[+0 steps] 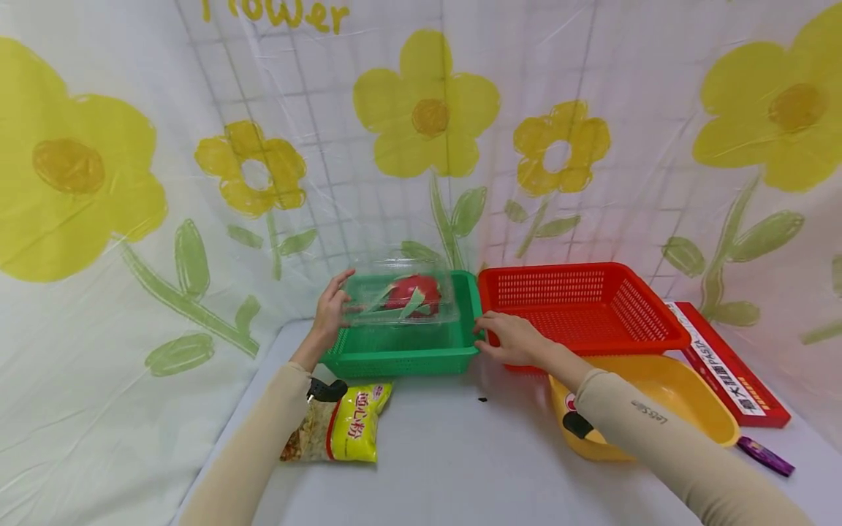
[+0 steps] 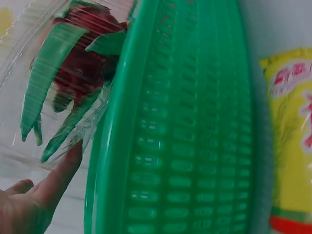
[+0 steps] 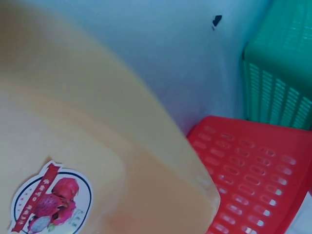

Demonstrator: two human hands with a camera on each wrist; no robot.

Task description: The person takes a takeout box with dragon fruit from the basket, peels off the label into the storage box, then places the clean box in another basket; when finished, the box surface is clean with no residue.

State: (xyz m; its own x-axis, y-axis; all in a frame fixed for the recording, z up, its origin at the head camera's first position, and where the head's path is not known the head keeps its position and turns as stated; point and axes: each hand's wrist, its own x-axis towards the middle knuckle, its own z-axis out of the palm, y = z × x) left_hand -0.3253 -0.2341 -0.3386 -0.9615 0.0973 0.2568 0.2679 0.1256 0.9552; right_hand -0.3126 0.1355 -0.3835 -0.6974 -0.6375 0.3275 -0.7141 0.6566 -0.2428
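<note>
A clear plastic box [image 1: 368,307] with a red dragon fruit [image 1: 414,294] with green scales inside sits tilted in the upper part of a green basket [image 1: 401,363]. At the box's left end is my left hand [image 1: 329,313], its fingers extended; in the left wrist view one fingertip touches the clear plastic. My right hand [image 1: 509,337] is at the green basket's right rim, beside the red basket [image 1: 592,343], fingers loosely bent and nothing seen in them. Whether it touches the rim I cannot tell. The right wrist view does not show this hand.
A yellow pasta bag [image 1: 355,424] lies in front of the green basket. Under my right forearm stands a yellow basin [image 1: 691,394] with a dragon fruit sticker [image 3: 51,202]. A red pasta box [image 1: 730,365] and a purple packet [image 1: 766,456] lie at the right.
</note>
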